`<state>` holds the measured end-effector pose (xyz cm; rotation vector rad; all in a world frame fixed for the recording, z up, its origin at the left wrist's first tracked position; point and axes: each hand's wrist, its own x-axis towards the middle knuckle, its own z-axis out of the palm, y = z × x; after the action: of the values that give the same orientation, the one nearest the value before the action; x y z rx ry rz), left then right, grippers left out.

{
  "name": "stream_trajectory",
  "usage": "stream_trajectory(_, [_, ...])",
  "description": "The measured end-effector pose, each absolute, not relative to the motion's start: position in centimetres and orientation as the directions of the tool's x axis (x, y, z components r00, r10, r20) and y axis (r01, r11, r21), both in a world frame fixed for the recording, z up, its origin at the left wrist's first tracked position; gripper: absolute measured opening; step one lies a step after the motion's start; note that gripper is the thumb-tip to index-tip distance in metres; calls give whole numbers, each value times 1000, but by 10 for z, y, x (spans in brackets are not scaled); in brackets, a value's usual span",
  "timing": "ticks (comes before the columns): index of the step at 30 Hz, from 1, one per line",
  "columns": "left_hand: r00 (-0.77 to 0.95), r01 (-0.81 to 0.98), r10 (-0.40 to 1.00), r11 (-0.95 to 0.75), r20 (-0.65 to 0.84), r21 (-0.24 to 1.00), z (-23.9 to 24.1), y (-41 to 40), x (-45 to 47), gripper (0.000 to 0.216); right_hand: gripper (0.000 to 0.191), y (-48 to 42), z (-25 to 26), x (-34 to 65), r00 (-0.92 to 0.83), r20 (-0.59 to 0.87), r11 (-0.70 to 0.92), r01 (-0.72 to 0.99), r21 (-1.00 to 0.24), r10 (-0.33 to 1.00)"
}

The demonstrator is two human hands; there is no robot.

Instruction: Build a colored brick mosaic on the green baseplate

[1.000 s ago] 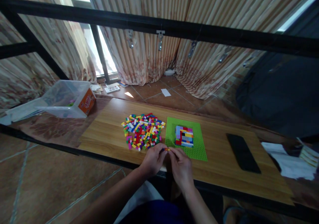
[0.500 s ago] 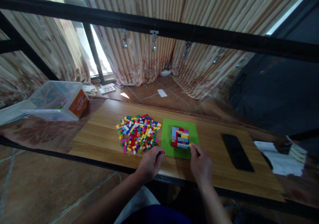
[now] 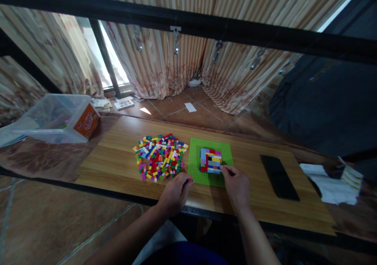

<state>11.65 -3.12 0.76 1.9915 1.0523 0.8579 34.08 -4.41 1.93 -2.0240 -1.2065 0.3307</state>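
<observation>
A green studded baseplate (image 3: 194, 149) lies on the wooden board, carrying a multicoloured block of toy bricks (image 3: 211, 161) with a dark gap in its middle. My right hand (image 3: 238, 187) is pinched at the near right corner of this block. Its fingertips cover the small yellow brick seen there earlier. Left of the baseplate's near edge, my left hand (image 3: 174, 193) is closed around small toy bricks (image 3: 189, 181); orange and dark ends poke out, the rest is hidden. Just beyond it spreads a heap of loose toy bricks (image 3: 160, 157) in many colours.
A black phone-like slab (image 3: 279, 177) rests on the board's right side, with white paper (image 3: 318, 180) past it. At the far left stands a clear plastic bin (image 3: 55, 133) with an orange label. A black bar (image 3: 194, 19) with hanging clips crosses above.
My right hand has shifted slightly left and up, bringing its pinch against the block's corner; the yellow brick is now covered. My left hand stays almost still. The whole view has shifted a little.
</observation>
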Motion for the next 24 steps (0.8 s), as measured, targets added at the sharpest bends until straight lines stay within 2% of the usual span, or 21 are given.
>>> stream_trajectory(13, [450, 398, 860, -434, 241, 808, 6, -33, 118, 11, 51, -42, 20, 348, 466, 91, -269, 648, -713, 880])
stream_trajectory(18, [453, 404, 857, -444, 246, 800, 6, -33, 118, 11, 58, -39, 17, 359, 498, 28, -326, 608, -724, 867])
stream_trajectory(24, [452, 410, 861, -435, 236, 802, 5, -33, 118, 12, 57, -28, 23, 358, 451, 40, -340, 726, -597, 892])
